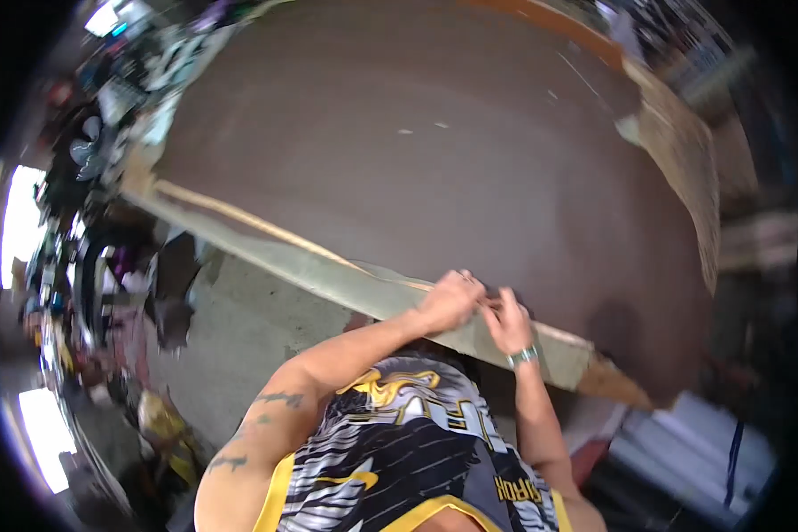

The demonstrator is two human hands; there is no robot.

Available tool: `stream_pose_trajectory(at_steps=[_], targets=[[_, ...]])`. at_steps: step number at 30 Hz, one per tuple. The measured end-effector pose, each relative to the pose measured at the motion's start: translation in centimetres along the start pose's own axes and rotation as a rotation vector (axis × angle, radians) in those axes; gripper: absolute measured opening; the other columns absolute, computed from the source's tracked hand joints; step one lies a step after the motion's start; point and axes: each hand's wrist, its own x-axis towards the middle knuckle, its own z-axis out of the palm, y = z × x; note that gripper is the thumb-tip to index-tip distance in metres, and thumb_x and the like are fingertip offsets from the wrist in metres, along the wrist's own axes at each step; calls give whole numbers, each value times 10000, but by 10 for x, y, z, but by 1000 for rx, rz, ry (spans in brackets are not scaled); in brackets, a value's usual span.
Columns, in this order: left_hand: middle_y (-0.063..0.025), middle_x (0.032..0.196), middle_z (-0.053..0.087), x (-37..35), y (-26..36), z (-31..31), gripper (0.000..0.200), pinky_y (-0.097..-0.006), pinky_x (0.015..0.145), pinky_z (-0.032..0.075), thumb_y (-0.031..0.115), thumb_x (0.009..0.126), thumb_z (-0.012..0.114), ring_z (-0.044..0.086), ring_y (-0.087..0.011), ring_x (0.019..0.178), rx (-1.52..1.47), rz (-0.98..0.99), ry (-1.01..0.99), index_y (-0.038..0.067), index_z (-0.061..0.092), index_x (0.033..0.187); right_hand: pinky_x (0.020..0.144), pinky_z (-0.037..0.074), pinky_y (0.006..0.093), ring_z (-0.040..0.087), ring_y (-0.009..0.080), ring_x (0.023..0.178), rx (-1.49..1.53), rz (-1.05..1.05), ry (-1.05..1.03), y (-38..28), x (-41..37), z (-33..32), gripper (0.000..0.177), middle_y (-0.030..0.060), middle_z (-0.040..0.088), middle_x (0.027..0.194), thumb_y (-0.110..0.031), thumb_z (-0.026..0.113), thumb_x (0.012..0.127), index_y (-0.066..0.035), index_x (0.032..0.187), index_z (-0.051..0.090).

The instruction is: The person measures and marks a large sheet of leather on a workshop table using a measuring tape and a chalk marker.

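A large dark brown sheet (399,168) covers a broad flat surface in front of me. Along its near side runs a pale strip (315,270) with a thin light-brown edge. My left hand (453,300) is closed at this border, its fingers curled; what is in them is hidden. Right beside it, my right hand (508,324) has its thumb and fingertips drawn together close to the left fingers, over the same edge. Any small thing in that pinch is too blurred to name. A wristband (522,356) circles my right wrist.
A tan, rough-looking flap (678,151) hangs along the right side of the sheet. Grey floor (248,310) shows at the left below the strip. Cluttered items line the far left, with a yellow bag-like bundle (164,421). Pale grey boxy things (683,452) stand at the lower right.
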Motion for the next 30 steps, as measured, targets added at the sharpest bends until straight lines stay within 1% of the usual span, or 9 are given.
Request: stream_pose_trajectory(at_steps=[6,11,16,18,19,22,24,26,30], targets=[[-148,867,671,11,8,-13,152,-439,784,503,167,866,658,651,-351,865,-401,-298,-213,34,603,917,647,525,461,666,400,817,59,110,81,8,-7,2,339,182,696,830,-189,695,853,-26,1056,477],[-145,845,698,15,11,-40,185,-374,700,520,156,882,674,678,-233,790,-557,-332,-321,-7,639,963,584,498,436,656,389,708,85,146,16,-17,-10,-14,340,177,664,729,-147,688,844,-21,1079,478],[-168,796,687,4,16,-38,267,-410,692,512,286,877,679,668,-303,740,-400,-305,-479,25,699,934,621,497,387,631,243,673,24,206,40,8,-54,-43,443,133,645,757,-102,681,824,11,1210,494],[-176,799,681,-10,5,-42,259,-426,699,507,283,870,677,663,-324,755,-415,-293,-463,32,704,925,608,484,335,584,164,637,0,98,52,23,-63,-58,482,80,617,714,-74,676,832,60,1247,470],[-182,804,680,-16,4,-46,255,-432,709,505,277,870,673,663,-328,769,-427,-325,-447,30,703,925,646,508,276,629,106,718,126,197,30,57,-76,-56,451,83,683,805,-19,642,868,62,1261,437],[-189,814,678,-31,6,-63,245,-437,728,501,263,871,661,661,-334,795,-425,-415,-500,27,702,925,628,494,243,622,101,694,166,256,24,43,-86,-81,345,65,648,774,24,611,860,28,1174,468],[-184,813,679,-45,-7,-74,247,-439,730,501,266,873,660,660,-330,791,-330,-378,-417,27,698,927,586,470,251,611,105,639,193,252,51,42,-89,-90,206,43,620,686,17,611,852,-17,1001,473],[-180,812,680,-69,-20,-89,249,-440,733,502,269,876,659,659,-326,788,-250,-348,-353,27,694,928,552,445,233,567,86,580,145,241,42,54,-89,-100,225,32,597,657,15,613,846,-6,1023,476],[-172,792,678,-106,-48,-167,249,-422,721,513,285,894,642,663,-305,770,-154,-561,-330,46,696,937,496,414,248,486,53,528,-86,122,37,72,-76,-114,266,26,518,578,-17,624,816,30,1031,475]])
